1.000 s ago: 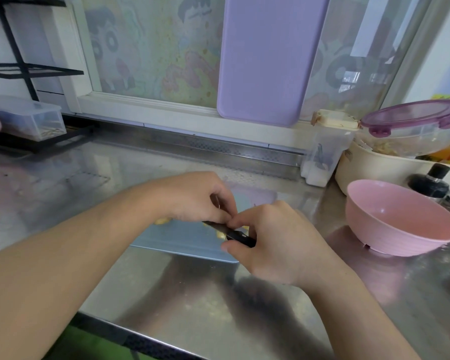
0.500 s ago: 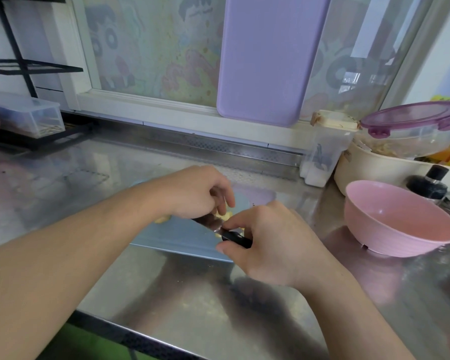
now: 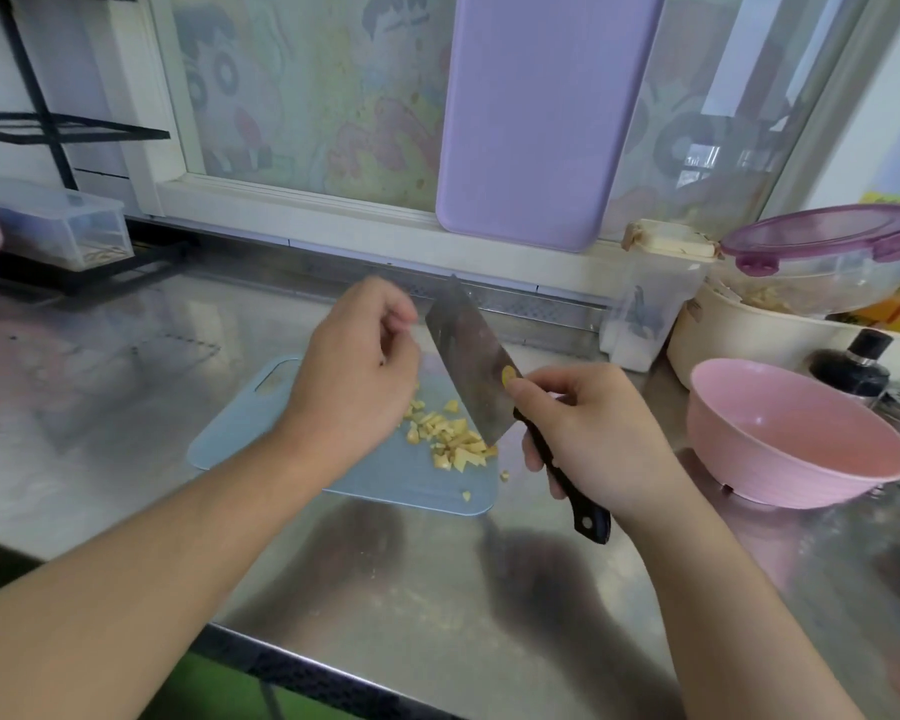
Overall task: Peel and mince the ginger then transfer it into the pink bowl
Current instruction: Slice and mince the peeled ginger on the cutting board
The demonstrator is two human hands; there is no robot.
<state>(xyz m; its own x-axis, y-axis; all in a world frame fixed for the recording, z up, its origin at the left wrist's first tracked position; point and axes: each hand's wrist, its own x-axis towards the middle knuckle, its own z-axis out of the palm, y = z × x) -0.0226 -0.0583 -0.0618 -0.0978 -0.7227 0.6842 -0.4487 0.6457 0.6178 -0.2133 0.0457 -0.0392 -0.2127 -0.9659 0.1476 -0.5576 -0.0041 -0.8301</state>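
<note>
Head view: we see the right hand with its grip curled round the black handle of the cleaver, blade tilted up and its lower corner at the right edge of the ginger. One yellow bit clings to the blade near the thumb. The left hand hovers over the left of the pile, fingers loosely curled, holding nothing that we can make out. The ginger lies chopped in coarse bits on the blue cutting board, a few strays near its right corner. The pink bowl sits on the worktop to the right, holding no ginger. We judge mincing nearly done; next, gather the bits and carry them right to the bowl.
</note>
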